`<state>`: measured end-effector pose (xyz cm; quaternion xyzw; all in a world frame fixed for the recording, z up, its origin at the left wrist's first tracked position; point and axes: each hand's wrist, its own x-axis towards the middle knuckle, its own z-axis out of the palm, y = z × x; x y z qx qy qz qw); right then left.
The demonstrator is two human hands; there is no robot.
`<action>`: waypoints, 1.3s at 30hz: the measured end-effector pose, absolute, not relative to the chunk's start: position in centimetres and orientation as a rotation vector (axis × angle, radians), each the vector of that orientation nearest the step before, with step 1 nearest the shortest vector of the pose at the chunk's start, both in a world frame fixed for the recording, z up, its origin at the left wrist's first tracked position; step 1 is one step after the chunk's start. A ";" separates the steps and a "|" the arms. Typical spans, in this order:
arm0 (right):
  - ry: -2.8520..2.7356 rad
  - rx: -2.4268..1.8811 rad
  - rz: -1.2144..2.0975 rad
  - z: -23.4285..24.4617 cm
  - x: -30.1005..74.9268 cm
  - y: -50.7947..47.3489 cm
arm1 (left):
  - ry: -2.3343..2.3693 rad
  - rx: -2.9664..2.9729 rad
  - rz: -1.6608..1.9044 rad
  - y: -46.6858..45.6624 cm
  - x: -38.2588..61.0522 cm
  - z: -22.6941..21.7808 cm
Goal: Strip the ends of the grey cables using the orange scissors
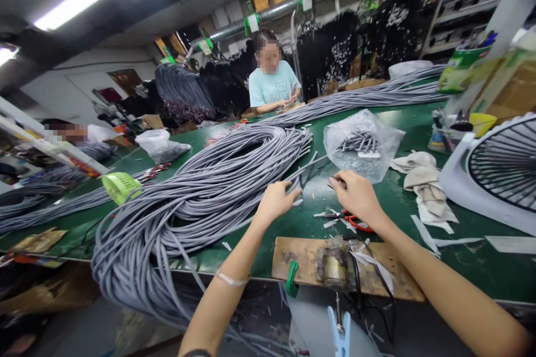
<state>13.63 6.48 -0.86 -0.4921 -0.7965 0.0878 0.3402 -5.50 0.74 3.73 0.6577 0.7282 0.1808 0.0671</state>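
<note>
My left hand (276, 201) is closed on a grey cable (312, 164) at the right side of a big coil; its end points up and right, blurred. A short gap away, my right hand (355, 192) pinches a small dark thing at its fingertips, too small to name. The coil of grey cables (201, 178) spreads left of my hands and hangs over the table's front edge. Below my right hand lie red-handled pliers (355, 223) among white scraps. Beyond it is a clear plastic bag (364, 142) of short grey pieces.
A wooden board (293, 256) with a soldering-like device (335, 265) and a green clip (292, 279) sits at the front edge. Right are crumpled gloves (427, 178) and a white fan (498, 173). A co-worker (274, 86) sits opposite; another person is far left. A green basket (121, 187) touches the coil.
</note>
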 end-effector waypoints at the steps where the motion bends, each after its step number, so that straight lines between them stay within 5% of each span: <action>1: -2.036 -1.312 0.225 -0.6 13.9 6.5 | 2.279 1.967 0.620 1.9 -5.4 4.3; 6: -1.898 -1.379 0.283 0.5 14.5 6.4 | 2.555 1.846 1.086 2.7 -6.9 8.2; 8: -1.837 -1.266 0.463 0.9 14.5 6.4 | 2.214 1.901 1.325 2.1 -6.5 8.6; 12: -1.540 -0.905 0.979 2.0 14.6 6.1 | 1.413 1.882 1.233 1.8 -2.5 5.9; 18: -1.254 -0.772 1.259 2.7 15.0 5.6 | 1.328 1.892 1.217 1.4 -0.1 3.1; 24: -1.181 -0.781 1.230 2.4 15.3 6.3 | 1.354 1.768 1.083 0.8 -1.8 4.1; 39: -1.479 -0.769 1.186 2.9 14.9 5.0 | 1.406 1.869 1.463 0.4 2.0 1.8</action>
